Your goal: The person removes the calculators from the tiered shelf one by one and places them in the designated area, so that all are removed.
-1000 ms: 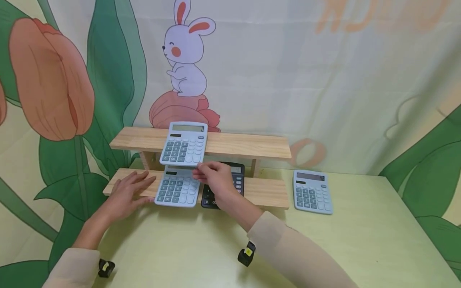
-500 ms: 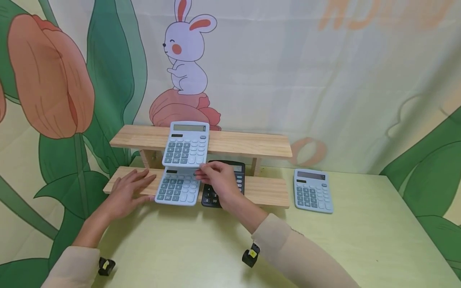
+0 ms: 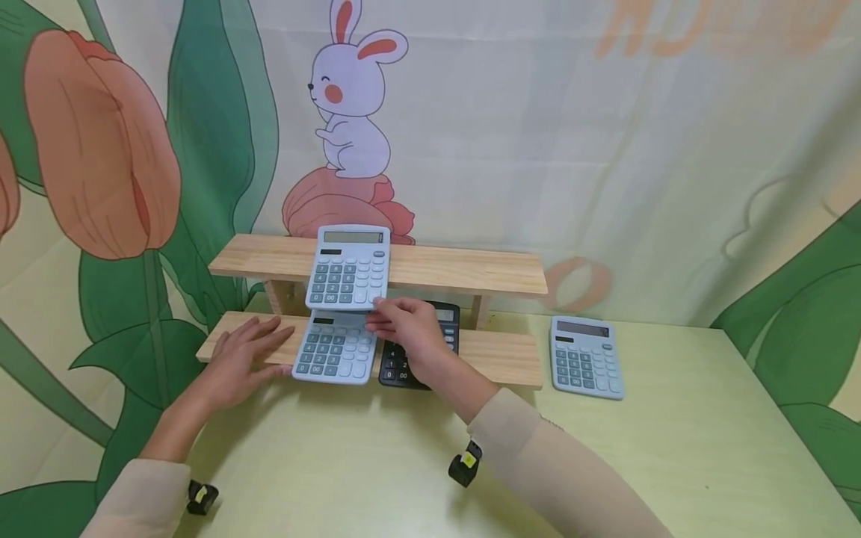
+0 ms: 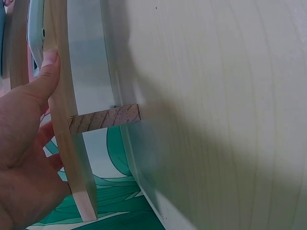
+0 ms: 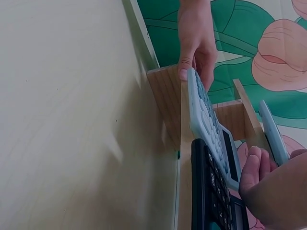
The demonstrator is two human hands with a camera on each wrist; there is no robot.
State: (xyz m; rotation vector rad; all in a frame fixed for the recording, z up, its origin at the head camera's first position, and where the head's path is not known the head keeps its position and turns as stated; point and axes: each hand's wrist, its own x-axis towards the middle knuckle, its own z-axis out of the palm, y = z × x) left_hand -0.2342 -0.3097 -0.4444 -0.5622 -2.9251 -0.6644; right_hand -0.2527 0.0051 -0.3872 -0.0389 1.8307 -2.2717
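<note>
A light-blue calculator (image 3: 348,267) leans on the upper board (image 3: 471,270) of a two-tier wooden shelf, its screen end farther back. My right hand (image 3: 418,338) pinches its lower right corner; the fingertips show close under it in the right wrist view. Below it, a second light-blue calculator (image 3: 335,351) lies on the lower board (image 3: 499,357), its top partly covered. Beside that one, a black calculator (image 3: 397,366) is half hidden behind my right hand. My left hand (image 3: 237,365) rests on the lower board's left end, fingers spread, thumb (image 4: 50,58) at the front edge near the lower light-blue calculator.
Another light-blue calculator (image 3: 587,359) lies on the pale table (image 3: 350,463), right of the shelf. A wooden support (image 4: 105,118) stands under the lower board. Close behind the shelf hangs a printed curtain (image 3: 484,149) with a rabbit and tulips.
The view shifts slightly. Both hands keep about the same places, and the upper light-blue calculator stays on the upper board with only a tiny shift.
</note>
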